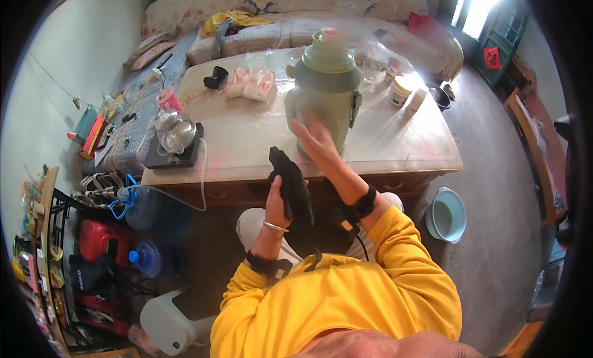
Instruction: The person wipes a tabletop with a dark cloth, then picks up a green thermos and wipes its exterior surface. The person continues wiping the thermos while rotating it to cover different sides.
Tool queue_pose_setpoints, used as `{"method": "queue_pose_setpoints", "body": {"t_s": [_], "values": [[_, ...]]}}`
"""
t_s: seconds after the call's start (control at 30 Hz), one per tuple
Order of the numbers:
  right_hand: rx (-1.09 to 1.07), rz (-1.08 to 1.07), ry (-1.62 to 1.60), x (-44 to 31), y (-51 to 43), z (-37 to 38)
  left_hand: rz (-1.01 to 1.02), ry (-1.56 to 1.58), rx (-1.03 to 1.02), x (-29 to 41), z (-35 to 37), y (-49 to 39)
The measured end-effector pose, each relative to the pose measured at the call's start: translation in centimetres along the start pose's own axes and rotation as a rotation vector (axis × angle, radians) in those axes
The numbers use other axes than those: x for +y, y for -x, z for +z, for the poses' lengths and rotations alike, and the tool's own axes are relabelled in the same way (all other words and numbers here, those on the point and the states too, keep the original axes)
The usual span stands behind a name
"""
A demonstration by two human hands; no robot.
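A folded black cloth (293,186) is gripped in my left hand (276,203), held upright just off the front edge of the table (241,149). My right hand (316,138) is raised with fingers spread, partly blurred, in front of a large pale green thermos jug (324,94). It looks empty; whether its fingers touch the jug I cannot tell. The jug stands upright on the table with a pink stopper (331,32) at its top.
A glass kettle (175,131) sits on a black base (173,156) at the table's left, its tube hanging over the front. Pink-white packets (252,82) and a white jar (400,90) stand farther back. On the floor are a blue basin (446,214) and a white stool (167,318).
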State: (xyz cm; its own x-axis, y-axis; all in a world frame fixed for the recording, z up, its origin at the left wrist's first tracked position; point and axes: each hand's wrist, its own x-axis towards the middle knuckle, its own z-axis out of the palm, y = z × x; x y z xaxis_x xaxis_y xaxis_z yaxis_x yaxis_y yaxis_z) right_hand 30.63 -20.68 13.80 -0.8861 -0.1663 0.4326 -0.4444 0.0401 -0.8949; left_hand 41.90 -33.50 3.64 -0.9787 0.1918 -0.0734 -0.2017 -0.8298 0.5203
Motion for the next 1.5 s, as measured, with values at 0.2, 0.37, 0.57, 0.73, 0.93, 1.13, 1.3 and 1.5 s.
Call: {"method": "queue_pose_setpoints", "body": {"t_s": [0.2, 0.37, 0.57, 0.73, 0.93, 1.13, 1.3, 1.5], "values": [[0.087, -0.067, -0.023, 0.0, -2.2, 2.6, 0.142, -0.025, 0.207, 0.8, 1.0, 0.5], [0.173, -0.027, 0.085, -0.3, 1.0, -1.6, 0.111, -0.043, 0.164, 0.7, -0.1, 0.8], [0.102, 0.004, -0.024, 1.4, 5.6, -5.8, 0.339, -0.599, 0.22, -1.2, 1.0, 0.0], [-0.103, -0.062, 0.157, 0.6, 9.6, -5.5, 0.4, -0.604, 0.039, -1.5, 5.5, -1.5], [0.193, -0.271, 0.384, -0.8, 7.0, -9.0, 0.639, -0.819, 0.172, 0.3, 7.0, -2.3], [0.153, -0.347, 0.178, -0.1, 8.8, -7.5, 0.611, -0.737, 0.141, 0.6, 9.7, -3.1], [0.258, -0.265, 0.174, 1.3, 8.5, -8.1, 1.189, -1.3, -0.09, 2.8, 14.1, -5.5], [0.288, -0.239, 0.068, 2.8, 5.8, -8.6, 1.607, -1.905, -0.368, 4.8, 18.6, -10.0]]}}
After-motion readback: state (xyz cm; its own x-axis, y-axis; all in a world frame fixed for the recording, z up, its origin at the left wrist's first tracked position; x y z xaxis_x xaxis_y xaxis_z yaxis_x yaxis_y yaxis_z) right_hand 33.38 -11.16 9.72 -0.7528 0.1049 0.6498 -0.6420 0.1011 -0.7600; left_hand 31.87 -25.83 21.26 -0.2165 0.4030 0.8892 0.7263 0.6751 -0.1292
